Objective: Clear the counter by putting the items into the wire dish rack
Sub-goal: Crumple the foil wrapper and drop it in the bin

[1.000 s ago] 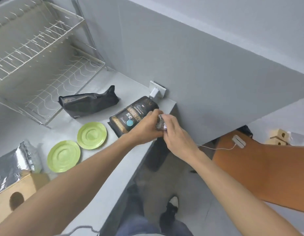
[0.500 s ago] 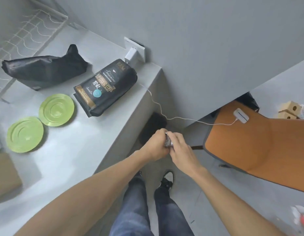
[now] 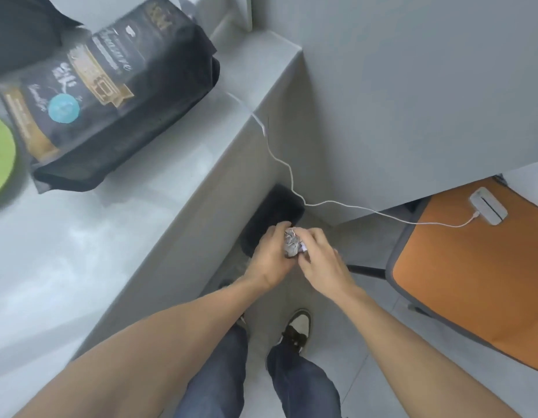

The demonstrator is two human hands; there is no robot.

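Grey walls, grey floor tiles, and a pale grey desk (image 3: 89,236) running down the left of the view, its right edge dropping to the floor. On the desk near its far right corner lies a black printed foil pouch with a gold label and a teal sticker (image 3: 110,95), flat on its back, and at the desk's left edge a slice of a lime-green round plate (image 3: 0,158) peeks in. A white cable (image 3: 279,158) trails off the desk's right edge across to an orange seat (image 3: 478,267).

Off the desk, over the floor, the left hand (image 3: 270,257) and right hand (image 3: 322,260) meet, both with fingers curled around a small crumpled silvery wad (image 3: 291,244), squeezing it between them right above a dark bin-like box (image 3: 273,218) at the desk's foot. Looks like a tidy-up step: the wad appears bound for that box, not the rack.

The wire dish rack is out of view. Next, I'd judge, the hands let the wad go, then turn back to the pouch and plate, which wait untouched on the desk.
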